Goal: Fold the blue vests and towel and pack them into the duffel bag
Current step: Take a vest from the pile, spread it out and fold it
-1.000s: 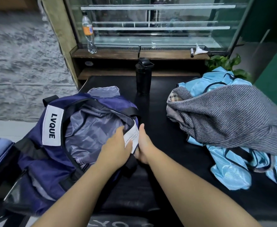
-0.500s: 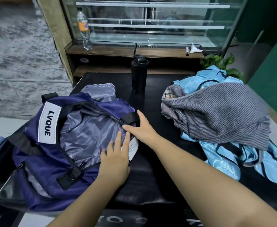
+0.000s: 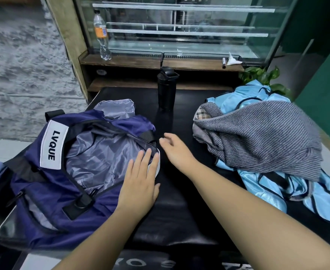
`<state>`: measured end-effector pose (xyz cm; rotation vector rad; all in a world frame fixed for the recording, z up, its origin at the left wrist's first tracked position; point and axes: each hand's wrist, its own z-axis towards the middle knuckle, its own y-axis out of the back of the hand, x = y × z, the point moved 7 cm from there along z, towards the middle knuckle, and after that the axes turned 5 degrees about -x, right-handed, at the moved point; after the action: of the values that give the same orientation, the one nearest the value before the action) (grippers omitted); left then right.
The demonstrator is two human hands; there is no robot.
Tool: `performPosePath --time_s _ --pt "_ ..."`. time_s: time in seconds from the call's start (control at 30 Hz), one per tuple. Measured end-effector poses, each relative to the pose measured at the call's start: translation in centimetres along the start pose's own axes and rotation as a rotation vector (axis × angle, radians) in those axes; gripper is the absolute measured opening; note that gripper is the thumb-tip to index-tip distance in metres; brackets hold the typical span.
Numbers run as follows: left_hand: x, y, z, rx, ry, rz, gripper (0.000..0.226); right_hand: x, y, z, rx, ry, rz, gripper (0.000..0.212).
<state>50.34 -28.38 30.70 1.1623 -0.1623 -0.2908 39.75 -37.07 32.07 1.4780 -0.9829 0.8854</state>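
Left hand (image 3: 140,184) lies flat, fingers straight and together, palm down on the near right rim of the duffel bag (image 3: 49,201), fingertips over a white label (image 3: 156,164) at the opening; it presses rather than grips. Right hand (image 3: 176,151) hovers just right of the bag's rim above the bench (image 3: 179,201), fingers loosely bent, holding nothing.

Duffel bag: navy woven fabric, slumped, zip open, shiny crinkled grey lining (image 3: 101,156) exposed (white patch reads LVQUE). It sits on the left of the black, smooth-topped bench.

Towel (image 3: 261,137): grey, ribbed knit, heaped in a rumpled mound at right, a checked patch showing at its left edge. Blue vests (image 3: 267,188): glossy light-blue cloth with dark trim, crumpled beneath and around the towel, all unfolded.

Black lidded tumbler (image 3: 166,88) stands upright at the far middle of the bench, between bag and heap. Behind: clear plastic bottle (image 3: 101,34) on a wooden shelf (image 3: 133,61), glass display case (image 3: 179,26), green plant (image 3: 263,76).
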Motion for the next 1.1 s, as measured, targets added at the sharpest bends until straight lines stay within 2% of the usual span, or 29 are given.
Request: performPosePath --time_s 0.07,0.17,0.2,0.27,0.33,0.4,0.47,0.53,0.6,0.67,0.9,1.0,1.1 --pt "-1.0 0.4 0.2 -0.048 -0.028 -0.033 0.092 0.8 3.6 -0.9 -0.207 0.14 -0.138 0.042" --pt "-2.1 -0.1 0.4 -0.016 -0.026 -0.098 0.085 2.1 10.0 -3.0 -0.537 0.382 -0.476 0.035" --pt "-2.3 -0.2 0.5 0.003 0.004 -0.123 0.083 2.1 12.4 -3.8 -0.646 0.382 -0.558 0.035" --pt "-2.4 -0.1 0.7 0.018 0.092 -0.206 0.076 0.8 16.9 -4.7 -0.786 0.219 -0.692 0.045" --pt "-2.6 0.0 0.8 0.047 0.171 -0.316 0.069 -1.1 19.8 -5.4 -0.8 0.041 -0.828 0.055" --pt "-2.7 0.2 0.9 0.062 0.216 -0.375 0.066 -2.7 21.1 -6.0 -0.732 -0.03 -0.96 0.059" --pt "-2.7 0.5 0.9 0.101 0.24 -0.433 0.065 -4.0 22.1 -6.5 -0.661 -0.056 -1.083 0.051" --pt "-2.5 0.6 0.7 0.177 0.25 -0.5 0.067 -4.7 22.9 -7.0 -0.635 -0.046 -1.126 0.033" --pt "-2.3 0.8 0.4 0.23 0.271 -0.591 0.068 -4.6 23.3 -7.6 -0.655 0.017 -0.97 0.023" --pt "-2.0 1.3 0.2 0.234 0.285 -0.633 0.067 -3.7 23.6 -8.4 -0.723 0.079 -0.685 0.021" --pt "-3.6 4.3 0.2 0.204 0.289 -0.58 0.059 3.6 26.2 -12.6 -1.053 0.228 -0.047 0.008" --pt "-5.5 6.6 0.8 0.163 0.229 -0.643 0.059 7.2 26.8 -14.7 -1.048 0.352 0.08 0.008" --pt "-8.1 10.8 2.1 0.031 0.111 -0.784 0.069 10.6 26.7 -16.9 -0.964 0.515 0.177 0.02"
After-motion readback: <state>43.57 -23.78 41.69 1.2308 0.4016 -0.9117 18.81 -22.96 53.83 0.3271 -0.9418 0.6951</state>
